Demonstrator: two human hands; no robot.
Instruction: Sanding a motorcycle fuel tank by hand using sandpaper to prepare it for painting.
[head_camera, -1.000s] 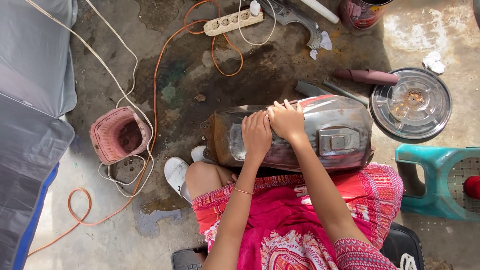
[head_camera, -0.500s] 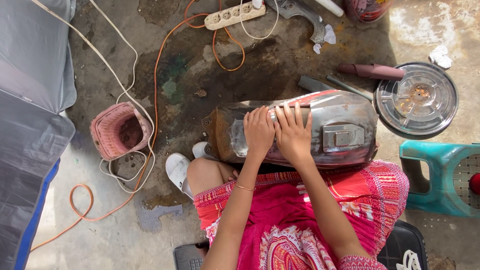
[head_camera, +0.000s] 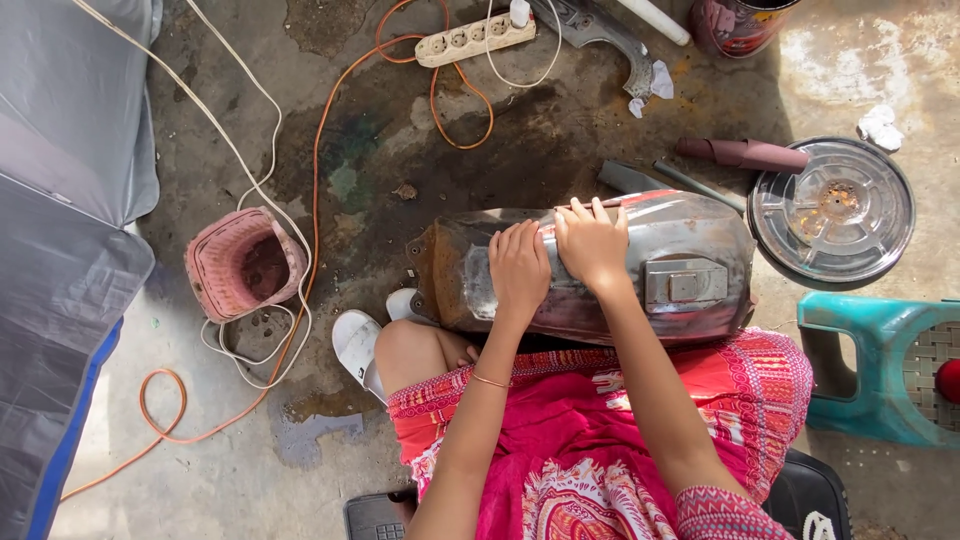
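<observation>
Landmark: tank, a rusty bare-metal shell lying on its side across the person's lap, above the red skirt.

Tarp: grey, blue-edged, far left of tank, on the concrete floor.

Stool: teal plastic, right of tank and slightly below, something red on its seat at frame edge.

Round metal lid: just right of tank's upper end, rust spot in the centre. Maroon roll lies just above it.

Pink basket: left of tank, well apart, tipped on its side, white cord looped around it.

Orange cable: runs from above tank down its left side, coils at lower left.

Power strip: white, well above tank, near top edge.

White sandal: just left of tank's lower corner, beside the knee.

Left hand: flat on tank's top face, left of middle, fingers together, palm down. Grip not closed around anything, just pressing on the metal.

Right hand: flat on tank right beside the left hand, thumbs nearly touching, fingertips at the upper edge. Also pressing, no grasp.

Thin bracelet: on left wrist, below tank.
</observation>
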